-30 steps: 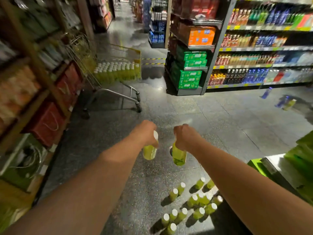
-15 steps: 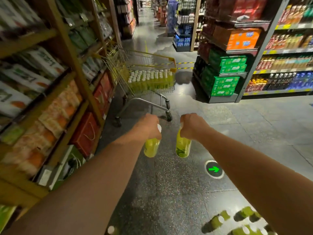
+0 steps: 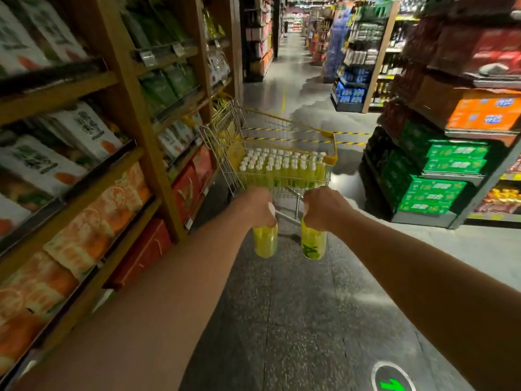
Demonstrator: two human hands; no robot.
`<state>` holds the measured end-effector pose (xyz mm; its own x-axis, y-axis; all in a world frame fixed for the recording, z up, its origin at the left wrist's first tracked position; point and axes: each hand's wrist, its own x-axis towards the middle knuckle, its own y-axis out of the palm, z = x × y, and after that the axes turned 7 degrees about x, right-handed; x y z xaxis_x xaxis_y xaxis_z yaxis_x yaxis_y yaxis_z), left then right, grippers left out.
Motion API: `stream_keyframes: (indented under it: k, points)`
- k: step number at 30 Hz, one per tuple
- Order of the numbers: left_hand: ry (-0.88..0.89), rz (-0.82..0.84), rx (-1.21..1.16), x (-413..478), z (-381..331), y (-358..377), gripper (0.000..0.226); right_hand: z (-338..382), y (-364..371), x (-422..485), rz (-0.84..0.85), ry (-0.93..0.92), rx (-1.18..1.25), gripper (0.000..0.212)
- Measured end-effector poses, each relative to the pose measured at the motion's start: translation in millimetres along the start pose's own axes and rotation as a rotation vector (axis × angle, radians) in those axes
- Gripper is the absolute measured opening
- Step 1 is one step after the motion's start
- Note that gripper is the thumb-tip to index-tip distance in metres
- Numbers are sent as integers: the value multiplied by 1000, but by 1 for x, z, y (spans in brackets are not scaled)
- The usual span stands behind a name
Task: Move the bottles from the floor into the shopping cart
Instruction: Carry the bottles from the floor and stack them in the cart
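Observation:
My left hand [image 3: 258,206] grips a yellow-green bottle [image 3: 265,240] by its top, so the bottle hangs down below the fist. My right hand [image 3: 324,208] grips a second yellow-green bottle [image 3: 313,244] the same way. Both arms reach forward, side by side. Just beyond the hands stands a yellow wire shopping cart [image 3: 329,158], and several white-capped bottles [image 3: 282,167] stand packed upright in its basket. No bottles on the floor are in view.
Wooden shelves [image 3: 135,136] with juice packs and red boxes line the left, close to the cart. Racks of green and orange cartons [image 3: 439,176] stand on the right. A green arrow mark [image 3: 392,379] sits on the dark floor. The aisle runs on behind black-yellow tape.
The view has risen and come closer to the cart. The bottles on the floor have dropped out of sight. Both hands still carry their bottles, now right before the cart.

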<state>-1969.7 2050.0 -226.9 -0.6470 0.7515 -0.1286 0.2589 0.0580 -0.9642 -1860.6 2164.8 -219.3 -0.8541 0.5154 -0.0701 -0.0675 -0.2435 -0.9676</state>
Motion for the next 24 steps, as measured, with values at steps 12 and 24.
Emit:
stream_keyframes:
  k: [12,24]
  points:
    - [45,76,117,261,58,-45,45,-12,-1,266,-14,38,64,34]
    - [195,2,172,521,46,-71,54,-79,-33,490,-98,146,31,39]
